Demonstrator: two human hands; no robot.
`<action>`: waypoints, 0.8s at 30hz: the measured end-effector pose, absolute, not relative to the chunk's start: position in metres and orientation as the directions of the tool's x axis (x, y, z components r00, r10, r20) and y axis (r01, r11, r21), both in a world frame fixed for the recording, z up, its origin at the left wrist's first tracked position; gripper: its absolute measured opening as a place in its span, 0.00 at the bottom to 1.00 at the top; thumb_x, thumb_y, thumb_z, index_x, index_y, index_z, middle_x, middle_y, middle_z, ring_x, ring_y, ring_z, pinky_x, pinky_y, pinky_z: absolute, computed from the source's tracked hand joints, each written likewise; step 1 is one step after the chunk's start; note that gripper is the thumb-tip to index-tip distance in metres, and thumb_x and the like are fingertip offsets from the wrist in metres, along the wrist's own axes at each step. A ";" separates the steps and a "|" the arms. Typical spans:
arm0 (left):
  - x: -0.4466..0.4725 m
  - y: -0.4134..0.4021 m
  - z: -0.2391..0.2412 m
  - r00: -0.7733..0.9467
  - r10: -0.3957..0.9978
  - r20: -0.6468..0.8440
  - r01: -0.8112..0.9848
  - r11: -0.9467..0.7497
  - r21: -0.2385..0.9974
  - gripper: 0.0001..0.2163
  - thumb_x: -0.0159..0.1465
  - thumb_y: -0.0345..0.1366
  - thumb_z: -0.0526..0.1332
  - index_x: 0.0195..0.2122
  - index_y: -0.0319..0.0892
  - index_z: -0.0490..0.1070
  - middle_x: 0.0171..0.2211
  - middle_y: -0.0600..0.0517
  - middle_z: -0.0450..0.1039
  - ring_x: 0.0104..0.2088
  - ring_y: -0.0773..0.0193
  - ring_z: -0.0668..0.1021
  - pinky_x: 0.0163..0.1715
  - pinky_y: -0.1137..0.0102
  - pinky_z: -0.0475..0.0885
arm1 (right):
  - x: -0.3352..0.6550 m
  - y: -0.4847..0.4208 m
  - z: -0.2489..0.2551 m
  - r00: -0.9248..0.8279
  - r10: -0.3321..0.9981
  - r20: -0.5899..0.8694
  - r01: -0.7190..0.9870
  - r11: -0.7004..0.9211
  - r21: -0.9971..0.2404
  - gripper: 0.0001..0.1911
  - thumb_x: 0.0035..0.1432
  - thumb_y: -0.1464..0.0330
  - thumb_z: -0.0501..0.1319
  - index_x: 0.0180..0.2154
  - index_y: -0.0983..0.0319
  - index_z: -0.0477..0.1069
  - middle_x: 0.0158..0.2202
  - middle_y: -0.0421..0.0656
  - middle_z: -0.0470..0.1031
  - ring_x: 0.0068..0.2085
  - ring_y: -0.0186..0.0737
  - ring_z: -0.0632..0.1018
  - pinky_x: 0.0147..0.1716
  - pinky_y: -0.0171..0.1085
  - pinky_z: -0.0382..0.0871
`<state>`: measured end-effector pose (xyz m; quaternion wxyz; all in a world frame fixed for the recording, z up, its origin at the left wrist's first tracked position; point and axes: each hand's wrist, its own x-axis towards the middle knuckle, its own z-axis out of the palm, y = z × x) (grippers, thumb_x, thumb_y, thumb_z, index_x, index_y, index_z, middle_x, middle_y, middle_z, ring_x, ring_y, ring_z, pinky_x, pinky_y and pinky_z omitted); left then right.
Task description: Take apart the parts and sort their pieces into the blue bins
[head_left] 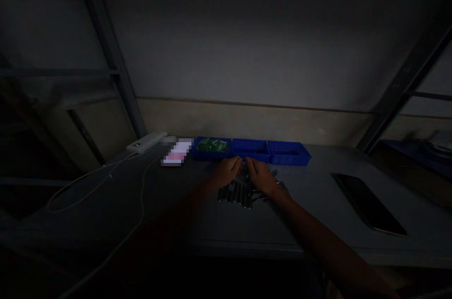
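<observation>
My left hand and my right hand meet almost fingertip to fingertip above the table, just in front of the blue bins. Both are closed in a pinch. Whatever sits between their fingers is too small and dark to name. Below them lies a group of short, dark metal cylinders, several side by side in a row. More shiny metal pieces lie partly hidden behind my right hand and wrist. The left blue bin holds green-and-white pieces. Dark contents show faintly in the middle blue bin.
A third blue bin stands at the right of the row. On the left are a lit phone, a white power strip and loose white cables. A dark tablet-like slab lies on the grey table at right.
</observation>
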<state>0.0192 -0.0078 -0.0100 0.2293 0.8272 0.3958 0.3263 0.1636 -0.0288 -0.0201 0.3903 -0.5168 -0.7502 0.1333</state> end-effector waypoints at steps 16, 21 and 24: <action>0.016 -0.003 -0.001 0.479 0.858 0.185 0.322 -0.368 0.872 0.17 0.62 0.43 0.46 0.21 0.40 0.62 0.20 0.55 0.63 0.23 0.69 0.66 0.27 0.73 0.61 | 0.165 -0.030 -0.018 -0.171 0.867 0.468 0.693 0.443 -0.568 0.16 0.62 0.63 0.43 0.28 0.62 0.63 0.25 0.43 0.70 0.27 0.36 0.71 0.28 0.33 0.59; 0.016 0.000 -0.003 0.431 0.897 0.095 0.270 -0.229 0.935 0.20 0.63 0.46 0.44 0.21 0.39 0.63 0.17 0.55 0.62 0.20 0.70 0.65 0.24 0.72 0.59 | 0.166 -0.031 -0.019 -0.210 0.842 0.496 0.660 0.497 -0.564 0.09 0.60 0.63 0.48 0.34 0.61 0.59 0.27 0.40 0.67 0.28 0.36 0.70 0.28 0.32 0.59; 0.016 0.001 -0.005 0.436 0.894 0.100 0.295 -0.247 0.923 0.17 0.61 0.43 0.47 0.20 0.39 0.62 0.17 0.56 0.61 0.20 0.70 0.65 0.24 0.72 0.59 | 0.167 -0.033 -0.019 -0.251 0.852 0.460 0.649 0.500 -0.573 0.08 0.59 0.63 0.50 0.36 0.62 0.59 0.26 0.39 0.66 0.27 0.35 0.69 0.27 0.32 0.58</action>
